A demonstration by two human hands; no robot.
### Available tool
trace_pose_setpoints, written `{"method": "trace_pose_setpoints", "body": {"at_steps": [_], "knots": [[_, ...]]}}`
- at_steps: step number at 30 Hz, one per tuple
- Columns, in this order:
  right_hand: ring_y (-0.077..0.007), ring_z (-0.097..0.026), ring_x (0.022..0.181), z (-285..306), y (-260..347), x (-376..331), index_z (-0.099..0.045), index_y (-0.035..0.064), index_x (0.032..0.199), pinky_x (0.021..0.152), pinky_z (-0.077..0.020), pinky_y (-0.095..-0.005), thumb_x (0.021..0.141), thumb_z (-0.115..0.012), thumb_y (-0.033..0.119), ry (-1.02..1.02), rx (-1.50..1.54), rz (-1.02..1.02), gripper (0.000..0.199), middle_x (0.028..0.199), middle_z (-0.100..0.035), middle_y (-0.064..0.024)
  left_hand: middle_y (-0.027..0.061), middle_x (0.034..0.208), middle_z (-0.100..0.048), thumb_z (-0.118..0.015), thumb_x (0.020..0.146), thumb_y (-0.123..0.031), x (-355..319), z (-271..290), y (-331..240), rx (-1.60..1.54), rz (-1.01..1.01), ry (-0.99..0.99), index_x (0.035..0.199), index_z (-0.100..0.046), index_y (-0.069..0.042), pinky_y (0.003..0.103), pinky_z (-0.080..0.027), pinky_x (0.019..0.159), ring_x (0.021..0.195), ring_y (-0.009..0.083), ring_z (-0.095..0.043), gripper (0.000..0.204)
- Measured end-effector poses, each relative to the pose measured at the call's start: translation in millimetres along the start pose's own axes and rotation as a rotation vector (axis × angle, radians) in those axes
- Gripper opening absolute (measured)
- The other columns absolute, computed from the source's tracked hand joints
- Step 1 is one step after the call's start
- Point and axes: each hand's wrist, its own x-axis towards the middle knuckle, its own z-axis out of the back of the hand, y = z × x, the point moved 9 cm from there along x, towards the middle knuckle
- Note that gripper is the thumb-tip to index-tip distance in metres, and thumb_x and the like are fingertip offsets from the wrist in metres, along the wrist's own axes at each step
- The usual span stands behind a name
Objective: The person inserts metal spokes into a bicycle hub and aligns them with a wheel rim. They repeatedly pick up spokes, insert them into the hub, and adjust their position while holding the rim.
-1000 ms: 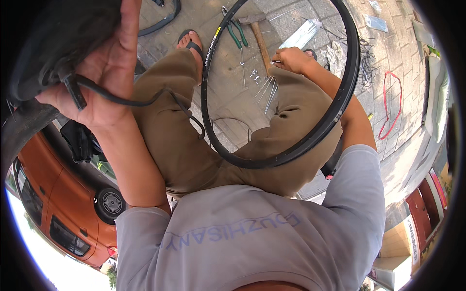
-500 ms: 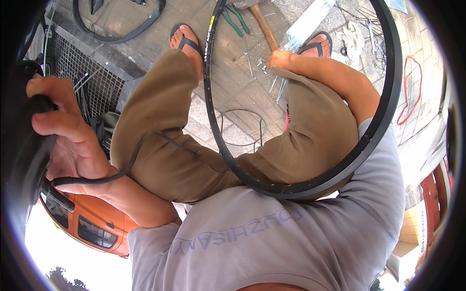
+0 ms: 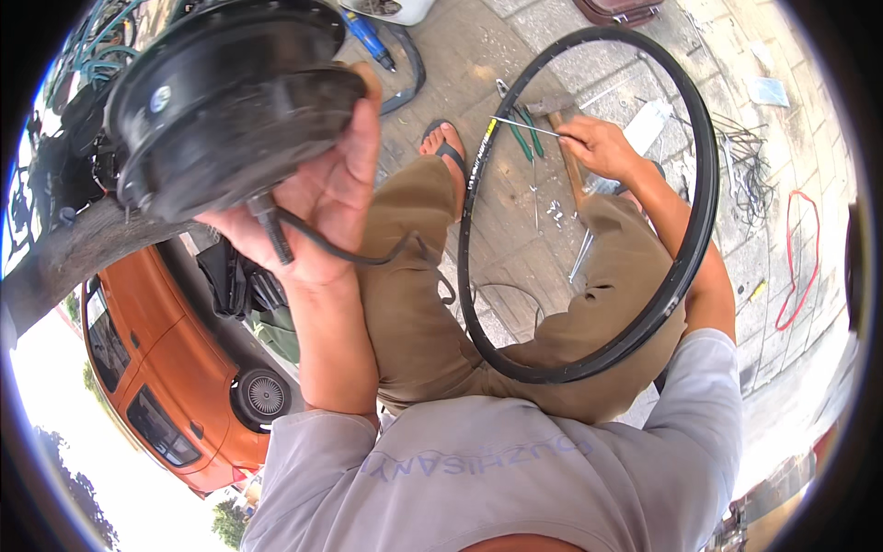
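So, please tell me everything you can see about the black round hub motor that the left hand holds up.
The hub motor is a black, drum-shaped part that looks like metal, with a smooth, slightly shiny shell and a flange ring around its edge. A threaded axle stub sticks out of its centre, and a black cable leaves beside the axle and hangs toward the lap. The left hand holds it from below, raised and tilted, palm against its face. The right hand does not touch it.
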Motion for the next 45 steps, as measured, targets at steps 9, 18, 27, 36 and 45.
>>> {"method": "trace_pose_setpoints", "body": {"at_steps": [9, 18, 27, 36, 45], "knots": [[-0.0174, -0.051, 0.048, 122.5, -83.3, -260.4, -0.064, 0.0029, 0.085, 0.045, -0.0402, -0.036, 0.097, -0.062, 0.024, -0.619, 0.452, -1.148, 0.025, 0.068, -0.059, -0.0057, 0.0176, 0.156, -0.049, -0.083, 0.066, -0.076, -0.8, -14.9, 17.1, 0.009, -0.008, 0.08, 0.156, -0.045, -0.016, 0.066, -0.041, 0.119, 0.143, 0.0449, -0.047, 0.115], [-0.0009, -0.038, 0.053, 231.0, 230.7, -235.2, -0.065, 0.0002, 0.113, 0.046, -0.0274, -0.0206, 0.104, -0.064, 0.014, -1.169, 0.837, -0.428, 0.017, 0.07, -0.048, 0.0066, 0.0163, 0.15, -0.057, -0.052, 0.078, -0.092, -7.0, -14.1, 43.4, -0.053, 0.018, 0.036, 0.15, -0.053, -0.016, 0.064, -0.046, 0.113, 0.137, 0.0411, -0.054, 0.105], [-0.0012, -0.05, 0.067, 171.5, 369.3, -85.3, -0.07, -0.0026, 0.12, 0.057, -0.0394, -0.0226, 0.102, -0.066, 0.01, -0.783, 0.597, -0.254, 0.022, 0.082, -0.064, 0.0042, 0.0196, 0.141, -0.06, -0.037, 0.077, -0.101, -8.4, -9.1, 41.6, -0.167, -0.002, -0.053, 0.145, -0.057, -0.01, 0.064, -0.05, 0.106, 0.126, 0.0443, -0.059, 0.115], [-0.0026, -0.052, 0.067, 153.9, 356.8, -26.8, -0.07, -0.0047, 0.12, 0.059, -0.0415, -0.0244, 0.1, -0.067, 0.015, -0.769, 0.689, -0.232, 0.028, 0.077, -0.064, 0.0019, 0.0156, 0.132, -0.066, -0.056, 0.074, -0.093, -8.6, 0.5, 16.9, -0.162, -0.049, -0.071, 0.137, -0.061, -0.014, 0.06, -0.057, 0.1, 0.118, 0.0396, -0.064, 0.101], [-0.0053, -0.056, 0.069, 157.6, 362.9, -22.9, -0.071, -0.0052, 0.119, 0.062, -0.0451, -0.0262, 0.1, -0.066, 0.016, -0.758, 0.662, -0.267, 0.029, 0.079, -0.067, -0.0008, 0.0161, 0.132, -0.066, -0.061, 0.068, -0.094, -9.9, -4.9, 8.0, -0.129, -0.013, 0.032, 0.141, -0.059, -0.016, 0.053, -0.064, 0.09, 0.115, 0.0434, -0.065, 0.107]]}}
